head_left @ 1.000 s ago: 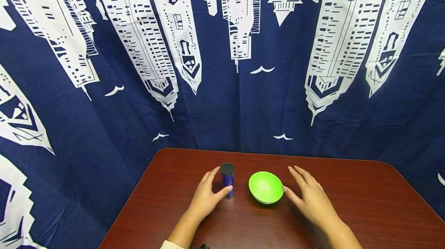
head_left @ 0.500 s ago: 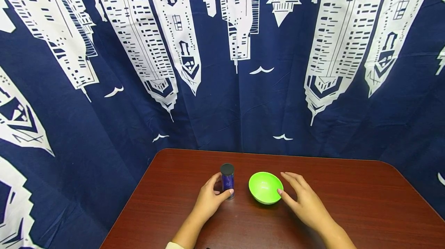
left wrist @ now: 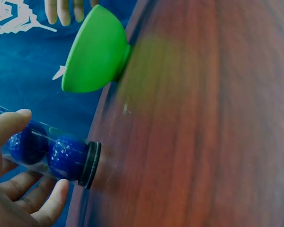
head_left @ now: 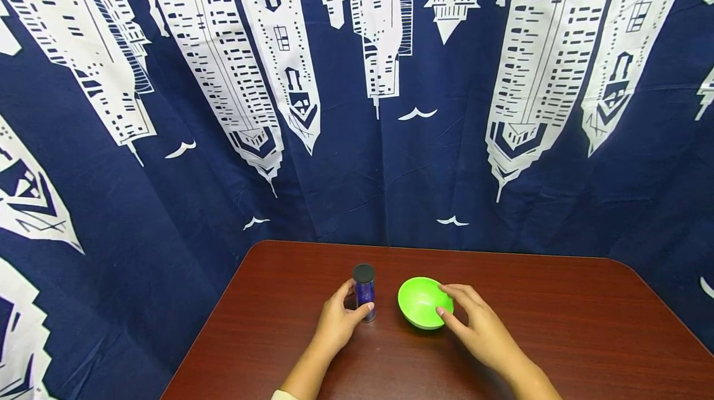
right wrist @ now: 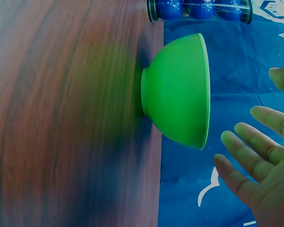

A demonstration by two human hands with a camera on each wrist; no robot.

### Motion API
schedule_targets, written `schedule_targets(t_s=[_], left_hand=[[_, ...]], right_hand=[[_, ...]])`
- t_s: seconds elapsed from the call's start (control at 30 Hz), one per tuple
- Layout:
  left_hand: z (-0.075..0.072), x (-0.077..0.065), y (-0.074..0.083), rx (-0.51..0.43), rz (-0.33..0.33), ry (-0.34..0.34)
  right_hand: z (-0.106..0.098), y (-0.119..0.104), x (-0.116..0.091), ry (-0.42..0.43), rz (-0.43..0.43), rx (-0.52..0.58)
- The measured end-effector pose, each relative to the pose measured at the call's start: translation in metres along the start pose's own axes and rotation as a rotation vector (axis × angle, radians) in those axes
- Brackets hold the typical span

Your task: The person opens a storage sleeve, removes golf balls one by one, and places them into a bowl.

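Note:
A clear tube (head_left: pixel 365 293) with black end caps stands upright on the table; glittery blue balls (left wrist: pixel 66 156) show through its wall. My left hand (head_left: pixel 336 319) is around it from the left, thumb across the near side and fingers bent behind; in the left wrist view the thumb overlaps the wall. Right of the tube sits a bright green bowl (head_left: pixel 417 302), upright, its inside bare. Over the bowl's right rim hovers my right hand (head_left: pixel 480 328), thumb and fingers spread. In the right wrist view these fingertips (right wrist: pixel 219 161) are apart from the bowl (right wrist: pixel 180 92).
Both objects stand on a reddish-brown wooden table (head_left: pixel 586 319) with rounded far corners. Behind it hangs a dark blue cloth (head_left: pixel 346 201) printed with white upside-down buildings and birds.
My right hand has moved left, from beside the bowl to over its right rim. My left hand has come closer around the tube. Tube and bowl stay in place.

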State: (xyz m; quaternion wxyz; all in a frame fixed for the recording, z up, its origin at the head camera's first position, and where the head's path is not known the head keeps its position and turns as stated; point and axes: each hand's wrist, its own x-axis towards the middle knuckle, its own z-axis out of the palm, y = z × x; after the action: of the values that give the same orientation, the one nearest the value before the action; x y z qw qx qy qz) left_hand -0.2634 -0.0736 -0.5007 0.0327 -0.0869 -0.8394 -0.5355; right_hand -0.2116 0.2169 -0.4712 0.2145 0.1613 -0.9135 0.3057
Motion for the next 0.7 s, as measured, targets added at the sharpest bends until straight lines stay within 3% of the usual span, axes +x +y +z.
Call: schedule_targets(t_s=[0.1, 0.43, 0.7], left_hand=[[0.001, 0.001, -0.001, 0.039, 0.024, 0.019], [0.0, -0.001, 0.004, 0.015, 0.022, -0.003], [0.001, -0.007, 0.013, 0.034, 0.086, -0.018]], right_hand=[[0.001, -0.002, 0.0, -0.005, 0.0, 0.014], [0.003, -0.005, 0.002, 0.002, -0.013, 0.035], [0.003, -0.011, 0.006, 0.018, -0.047, 0.07]])
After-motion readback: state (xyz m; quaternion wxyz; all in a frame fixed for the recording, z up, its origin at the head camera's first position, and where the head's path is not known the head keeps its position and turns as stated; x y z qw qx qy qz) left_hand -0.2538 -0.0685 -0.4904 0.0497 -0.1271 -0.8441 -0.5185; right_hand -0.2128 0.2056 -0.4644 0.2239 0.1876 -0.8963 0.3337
